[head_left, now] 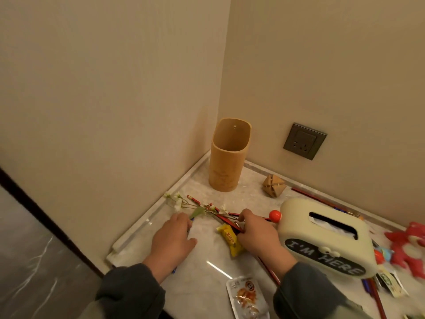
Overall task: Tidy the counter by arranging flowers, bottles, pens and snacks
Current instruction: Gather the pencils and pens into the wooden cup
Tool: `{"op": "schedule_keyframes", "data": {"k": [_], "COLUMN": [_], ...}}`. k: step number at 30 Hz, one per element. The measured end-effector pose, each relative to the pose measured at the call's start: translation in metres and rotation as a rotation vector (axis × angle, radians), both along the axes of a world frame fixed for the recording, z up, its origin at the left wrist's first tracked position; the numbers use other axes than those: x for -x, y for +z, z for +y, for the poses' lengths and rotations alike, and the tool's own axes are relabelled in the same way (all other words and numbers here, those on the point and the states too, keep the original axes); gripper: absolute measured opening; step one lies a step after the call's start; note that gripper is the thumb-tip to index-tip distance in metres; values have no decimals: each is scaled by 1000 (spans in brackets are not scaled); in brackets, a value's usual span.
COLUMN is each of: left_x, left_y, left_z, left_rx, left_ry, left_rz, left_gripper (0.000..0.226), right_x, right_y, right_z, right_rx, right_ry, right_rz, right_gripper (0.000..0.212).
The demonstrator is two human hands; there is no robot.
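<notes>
My left hand (172, 238) lies on the marble counter (207, 256) with its fingers curled over a blue pen (174, 270), whose ends show at the wrist and the fingertips. Its fingertips touch the green leaf of a white flower sprig (177, 201). My right hand (255, 236) pinches a bunch of red pencils (200, 202) that cross the sprig. A yellow snack packet (230, 238) lies between my hands, partly under the right one. A white snack packet (248, 298) lies nearer me. An empty bamboo holder (227, 162) stands upright in the corner.
A cream tissue box (326, 238) stands just right of my right hand. Behind it are a wooden puzzle ball (273, 185) and a red pencil (310, 196) along the wall. A red plush toy (411, 247), pens (372, 288) and packets crowd the right. A socket (304, 141) is on the wall.
</notes>
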State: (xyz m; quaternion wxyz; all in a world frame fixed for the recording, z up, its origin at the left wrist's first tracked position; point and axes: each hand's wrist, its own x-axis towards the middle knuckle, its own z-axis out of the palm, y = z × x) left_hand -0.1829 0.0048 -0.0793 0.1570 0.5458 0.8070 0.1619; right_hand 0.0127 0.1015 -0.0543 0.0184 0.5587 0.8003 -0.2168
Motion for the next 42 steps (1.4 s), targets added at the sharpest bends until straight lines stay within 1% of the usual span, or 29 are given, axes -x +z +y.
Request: {"op": "schedule_keyframes", "data": {"k": [5, 7, 10, 13, 16, 18, 20, 22, 24, 26, 29, 31, 35, 38, 40, 42], "left_x": [-14, -18, -16, -15, -26, -35, -43, -51, -57, -60, -61, -59, -53, -45, -39, -30], "left_y": [-2, 0, 5, 13, 28, 39, 48, 54, 60, 66, 77, 82, 92, 102, 110, 117], "left_z": [-10, -8, -3, 0, 4, 7, 9, 11, 13, 19, 32, 42, 59, 70, 78, 83], "left_rx": [18, 59, 169, 203, 138, 100, 33, -62, -149, -203, -256, -268, -235, -191, -175, -154], "left_ry": [74, 82, 138, 223, 365, 463, 477, 439, 406, 380, 324, 280, 183, 122, 79, 34], "left_rz": [27, 22, -69, -295, -617, -791, -949, -1103, -1186, -1236, -1304, -1297, -1240, -1278, -1281, -1239], "left_gripper": [31, 34, 32, 30, 27, 27, 27, 27, 28, 29, 24, 20, 17, 15, 16, 17], "right_x": [0, 1, 2, 2, -2, -5, -8, -9, -10, -9, -7, -4, -1, 6, 13, 19], "right_y": [0, 2, 9, 20, 32, 40, 48, 55, 60, 64, 72, 78, 93, 108, 116, 122], "right_z": [0, 1, 6, 15, 18, 16, 13, 7, 0, -4, -7, -6, -1, 4, 9, 13], "right_rx": [-21, -18, 15, 129, 167, 192, 292, 465, 587, 635, 649, 652, 685, 709, 678, 613], "right_ry": [21, 47, 69, 66, 70, 54, 0, -94, -130, -132, -131, -123, -91, -79, -98, -97], "right_rz": [-4, -15, -47, -71, -82, -36, 105, 322, 506, 633, 699, 701, 705, 709, 698, 657], "right_gripper": [32, 31, 31, 34, 35, 34, 30, 22, 18, 17, 22, 25, 22, 20, 21, 24]}}
